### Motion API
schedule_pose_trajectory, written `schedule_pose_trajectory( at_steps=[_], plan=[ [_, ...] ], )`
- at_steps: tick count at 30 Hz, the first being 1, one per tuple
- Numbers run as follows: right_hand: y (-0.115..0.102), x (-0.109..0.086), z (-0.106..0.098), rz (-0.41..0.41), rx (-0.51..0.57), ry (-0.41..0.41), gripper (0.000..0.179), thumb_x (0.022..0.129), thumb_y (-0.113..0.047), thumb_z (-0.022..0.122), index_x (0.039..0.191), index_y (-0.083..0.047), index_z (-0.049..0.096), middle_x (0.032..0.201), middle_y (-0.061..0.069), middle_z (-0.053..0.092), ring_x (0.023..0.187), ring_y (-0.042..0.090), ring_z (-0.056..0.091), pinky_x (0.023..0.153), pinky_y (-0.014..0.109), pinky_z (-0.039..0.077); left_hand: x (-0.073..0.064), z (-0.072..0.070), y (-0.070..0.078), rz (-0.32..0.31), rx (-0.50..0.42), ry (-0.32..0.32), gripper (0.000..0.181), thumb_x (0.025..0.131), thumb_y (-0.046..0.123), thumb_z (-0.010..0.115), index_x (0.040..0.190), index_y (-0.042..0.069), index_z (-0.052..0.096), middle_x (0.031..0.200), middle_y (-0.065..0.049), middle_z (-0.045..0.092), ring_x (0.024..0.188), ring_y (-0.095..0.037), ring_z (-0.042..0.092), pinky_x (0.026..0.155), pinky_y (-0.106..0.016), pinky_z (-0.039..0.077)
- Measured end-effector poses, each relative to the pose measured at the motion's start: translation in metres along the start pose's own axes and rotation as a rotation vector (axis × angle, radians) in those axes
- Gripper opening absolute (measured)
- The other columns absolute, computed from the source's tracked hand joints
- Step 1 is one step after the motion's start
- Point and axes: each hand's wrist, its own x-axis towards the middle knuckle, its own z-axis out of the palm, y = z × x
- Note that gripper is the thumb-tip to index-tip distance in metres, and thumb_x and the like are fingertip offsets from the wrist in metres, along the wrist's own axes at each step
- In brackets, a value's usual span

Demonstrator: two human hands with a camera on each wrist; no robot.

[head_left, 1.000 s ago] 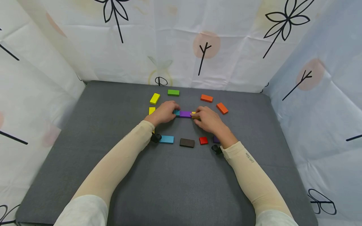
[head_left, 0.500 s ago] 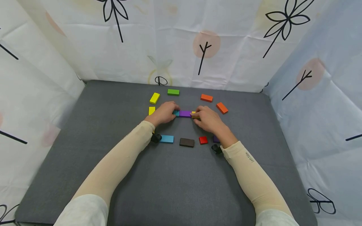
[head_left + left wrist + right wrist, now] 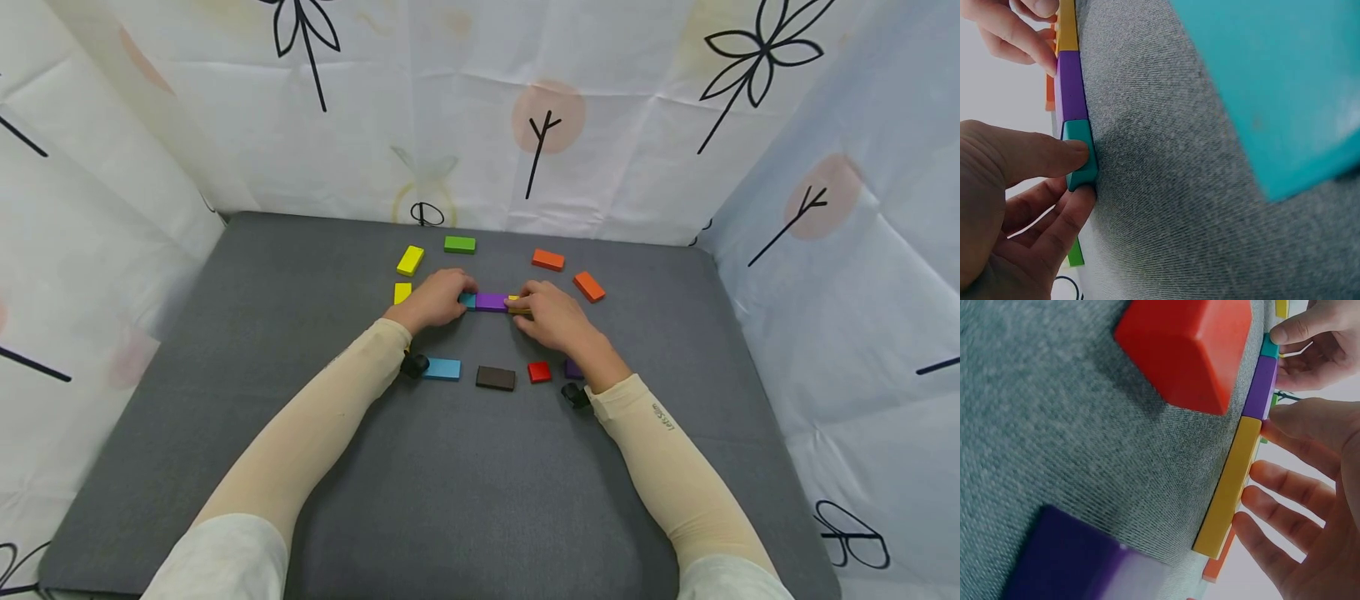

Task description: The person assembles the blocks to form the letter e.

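A row of three touching blocks lies across the table's middle in the head view: a teal block point(image 3: 468, 302), a purple block point(image 3: 491, 302) and a mustard-yellow block point(image 3: 1229, 487). My left hand point(image 3: 437, 298) pinches the teal block at the row's left end, thumb on its near face in the left wrist view. At the other end, my right hand point(image 3: 555, 317) rests its spread fingertips along the top or far side of the mustard block. Its thumb tip lies by the joint with the purple block. The mustard block's near face shows uncovered in the right wrist view.
Loose blocks surround the row: yellow point(image 3: 410, 261), green point(image 3: 460, 245), orange point(image 3: 548, 260), another orange point(image 3: 589, 287), light blue point(image 3: 442, 370), dark brown point(image 3: 496, 379), red point(image 3: 539, 372) and dark purple point(image 3: 573, 370). Patterned cloth point(image 3: 480, 125) hangs behind the grey table point(image 3: 480, 483).
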Motion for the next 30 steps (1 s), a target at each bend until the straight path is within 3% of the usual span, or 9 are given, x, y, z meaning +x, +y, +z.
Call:
schedule_pose_trajectory(
  at_steps=[15, 21, 26, 30],
  plan=[
    [-0.001, 0.0, -0.002, 0.003, 0.038, -0.006, 0.037, 0.107, -0.024, 0.073, 0.143, -0.015, 0.074, 0.139, 0.011, 0.063, 0.123, 0.03, 0.058, 0.1, 0.048, 0.052, 0.0, -0.002, -0.001, -0.01, 0.005, -0.014, 0.037, 0.102, 0.004, 0.072, 0.139, 0.001, 0.071, 0.139, -0.017, 0.066, 0.13, -0.033, 0.06, 0.115, -0.047, 0.045],
    [0.0, -0.002, -0.003, 0.009, 0.075, -0.013, 0.041, 0.108, -0.024, 0.072, 0.148, -0.016, 0.07, 0.142, 0.012, 0.062, 0.127, 0.032, 0.057, 0.105, 0.051, 0.05, -0.002, -0.001, 0.0, -0.018, 0.0, -0.008, 0.039, 0.102, 0.006, 0.073, 0.141, 0.003, 0.07, 0.141, -0.017, 0.063, 0.126, -0.032, 0.06, 0.114, -0.046, 0.046],
    [0.003, -0.003, -0.002, 0.024, 0.126, -0.007, 0.041, 0.108, -0.025, 0.071, 0.148, -0.014, 0.07, 0.141, 0.013, 0.062, 0.128, 0.033, 0.057, 0.107, 0.052, 0.049, -0.008, -0.001, 0.001, -0.026, -0.024, 0.025, 0.048, 0.103, 0.005, 0.069, 0.15, 0.005, 0.063, 0.144, -0.018, 0.056, 0.127, -0.032, 0.056, 0.114, -0.046, 0.045],
    [0.009, -0.004, 0.0, 0.012, 0.206, 0.035, 0.039, 0.108, -0.021, 0.07, 0.146, -0.009, 0.071, 0.138, 0.015, 0.064, 0.126, 0.035, 0.059, 0.108, 0.054, 0.048, -0.015, -0.004, 0.01, 0.027, -0.036, 0.094, 0.055, 0.102, 0.0, 0.061, 0.157, 0.005, 0.057, 0.15, -0.018, 0.051, 0.135, -0.035, 0.049, 0.115, -0.048, 0.043]
  ],
)
